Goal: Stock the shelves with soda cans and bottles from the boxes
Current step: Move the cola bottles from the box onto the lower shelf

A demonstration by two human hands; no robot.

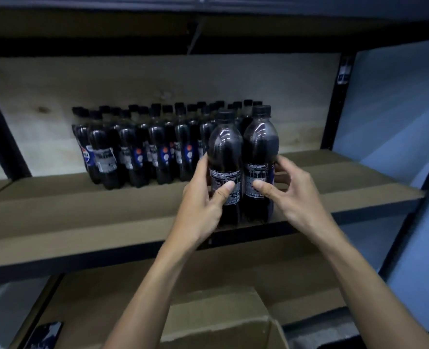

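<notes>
The scene is dimly lit, with a cool blue cast at the right edge. Small highlights are seen on the bottles (224, 147), whose far rows are softly blurred. The shelf (82, 205) edges are bent by wide-angle distortion, and deep shadow is cast beneath.

We see the left bottle (224, 147) and the right bottle (260, 142) standing side by side, touching, at the front edge of the shelf (82, 217). Our left hand (203, 205) holds the left bottle from nine o'clock, and our right hand (291, 192) holds the right bottle from three o'clock. A cluster of bottles (143, 147) stands farther back at ten o'clock. A box (221, 321) lies below the shelf at six o'clock.
</notes>
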